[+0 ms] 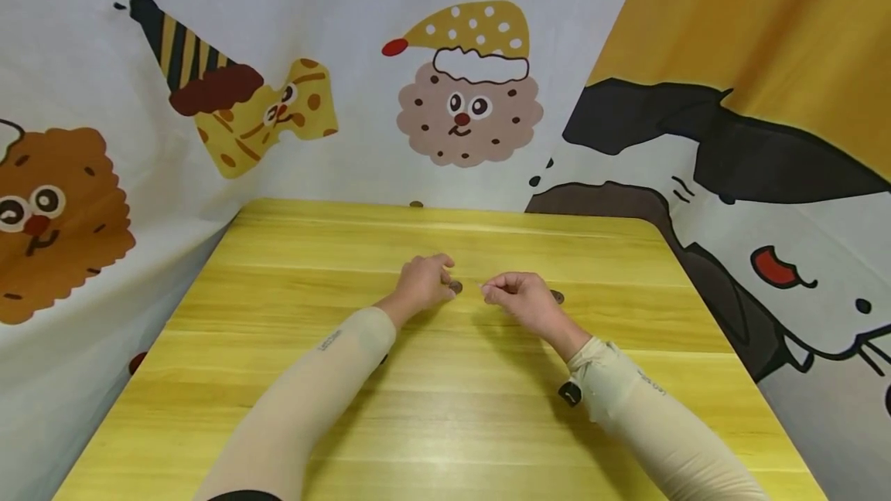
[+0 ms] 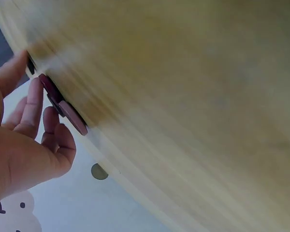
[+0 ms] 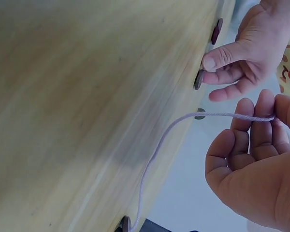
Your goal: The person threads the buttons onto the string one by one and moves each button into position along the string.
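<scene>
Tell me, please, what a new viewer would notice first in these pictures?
Two hands meet at the middle of the yellow wooden table. The right hand pinches a pale string that runs down to the tabletop, while the left hand touches a dark round button. Bright cartoon cookie cloths hang behind.

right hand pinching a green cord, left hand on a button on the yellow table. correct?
Not quite: the cord is pale lilac, not green, as the right wrist view shows. The rest holds: the right hand pinches it, and the left hand holds a button on the yellow table.
</scene>
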